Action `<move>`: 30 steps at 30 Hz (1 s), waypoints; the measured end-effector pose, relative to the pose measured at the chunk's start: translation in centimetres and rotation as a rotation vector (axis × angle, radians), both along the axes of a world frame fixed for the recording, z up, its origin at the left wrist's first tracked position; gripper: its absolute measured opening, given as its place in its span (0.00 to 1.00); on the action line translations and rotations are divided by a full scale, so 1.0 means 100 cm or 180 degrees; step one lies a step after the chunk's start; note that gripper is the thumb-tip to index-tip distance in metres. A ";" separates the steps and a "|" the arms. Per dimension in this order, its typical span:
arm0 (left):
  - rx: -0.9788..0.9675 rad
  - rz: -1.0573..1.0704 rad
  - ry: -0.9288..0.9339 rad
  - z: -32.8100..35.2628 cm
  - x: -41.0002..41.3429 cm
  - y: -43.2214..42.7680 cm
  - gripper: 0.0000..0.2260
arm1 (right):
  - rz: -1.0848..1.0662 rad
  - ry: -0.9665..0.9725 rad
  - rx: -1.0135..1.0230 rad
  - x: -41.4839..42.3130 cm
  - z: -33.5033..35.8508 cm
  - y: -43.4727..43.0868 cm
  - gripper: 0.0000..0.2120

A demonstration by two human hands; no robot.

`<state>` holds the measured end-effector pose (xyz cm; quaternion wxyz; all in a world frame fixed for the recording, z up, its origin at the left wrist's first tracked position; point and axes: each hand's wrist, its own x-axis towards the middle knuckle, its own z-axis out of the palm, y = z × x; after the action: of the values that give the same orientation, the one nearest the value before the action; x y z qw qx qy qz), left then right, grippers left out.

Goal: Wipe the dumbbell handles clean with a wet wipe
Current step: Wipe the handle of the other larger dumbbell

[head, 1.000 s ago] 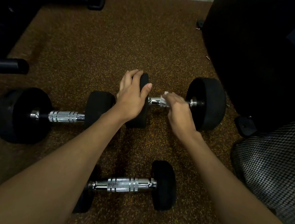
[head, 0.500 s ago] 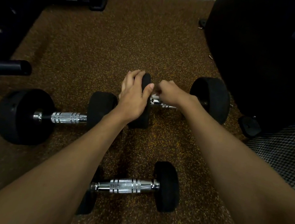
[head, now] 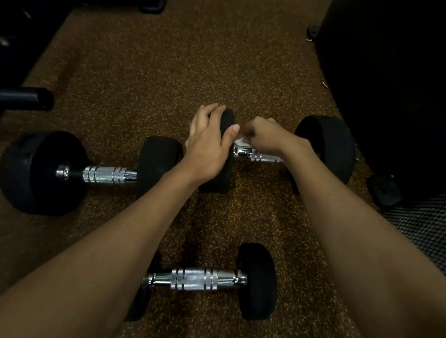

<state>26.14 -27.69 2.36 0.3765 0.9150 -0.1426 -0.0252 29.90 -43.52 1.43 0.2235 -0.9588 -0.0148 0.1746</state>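
Note:
Three black dumbbells with chrome handles lie on the speckled brown floor. On the far right dumbbell (head: 327, 147), my left hand (head: 209, 145) rests over the left weight, fingers wrapped over its top. My right hand (head: 264, 137) pinches a white wet wipe (head: 240, 142) against the left end of that chrome handle (head: 262, 156), right beside my left thumb. A second dumbbell (head: 43, 170) lies at the left, and a smaller one (head: 256, 281) lies near me between my forearms.
A large black object (head: 393, 77) stands at the right, with a black mesh surface (head: 442, 235) below it. Dark equipment and a black tube (head: 16, 96) line the left side. Bare speckled floor (head: 200, 63) stretches toward the back wall.
My right hand slid the wipe leftward along the handle, from near the right weight to the left end by my left thumb. My left hand stayed on the weight.

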 end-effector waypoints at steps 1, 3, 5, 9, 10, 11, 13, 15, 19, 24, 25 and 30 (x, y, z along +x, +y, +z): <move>-0.0004 0.0006 0.0004 0.000 0.000 0.000 0.24 | -0.0018 -0.0091 0.0059 -0.003 -0.001 0.003 0.11; -0.0008 0.0012 0.0008 0.001 0.000 0.000 0.24 | -0.0002 -0.0291 0.0180 -0.011 -0.003 0.004 0.10; -0.0009 0.0008 0.0013 0.000 -0.001 0.000 0.24 | 0.0109 -0.0542 0.0309 -0.025 0.000 0.000 0.11; -0.0033 -0.0002 -0.0014 -0.002 -0.001 0.000 0.24 | 0.0080 -0.0810 0.0454 -0.044 0.003 -0.021 0.11; -0.0036 -0.0002 -0.0011 -0.001 -0.001 0.000 0.24 | 0.0010 -0.0784 0.0414 -0.043 0.004 -0.025 0.11; -0.0034 0.0006 -0.0007 -0.001 -0.001 0.000 0.24 | -0.0043 -0.0718 0.0345 -0.040 0.006 -0.026 0.10; -0.0018 0.0024 0.0005 -0.001 -0.001 0.000 0.24 | -0.0046 -0.0612 0.0169 -0.033 0.006 -0.023 0.11; -0.0009 0.0033 0.0028 0.000 0.000 -0.001 0.24 | -0.0011 -0.0561 0.0057 -0.028 0.006 -0.013 0.12; 0.0000 0.0034 0.0017 0.001 0.001 -0.001 0.24 | 0.0100 -0.0687 0.0107 -0.034 0.003 0.008 0.13; -0.0029 0.0036 0.0008 0.000 0.001 0.000 0.24 | 0.0198 -0.1089 0.0559 -0.063 -0.009 0.003 0.16; -0.0035 0.0035 0.0012 0.000 0.001 0.000 0.24 | 0.0168 -0.1147 0.0710 -0.069 -0.011 -0.003 0.18; -0.0057 0.0045 0.0009 0.001 0.000 -0.001 0.24 | -0.0273 -0.1088 0.0752 -0.063 -0.010 -0.026 0.15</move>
<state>26.09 -27.79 2.46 0.3850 0.9126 -0.1358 -0.0225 23.58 -46.16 0.39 0.3359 -0.9414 -0.0320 -0.0032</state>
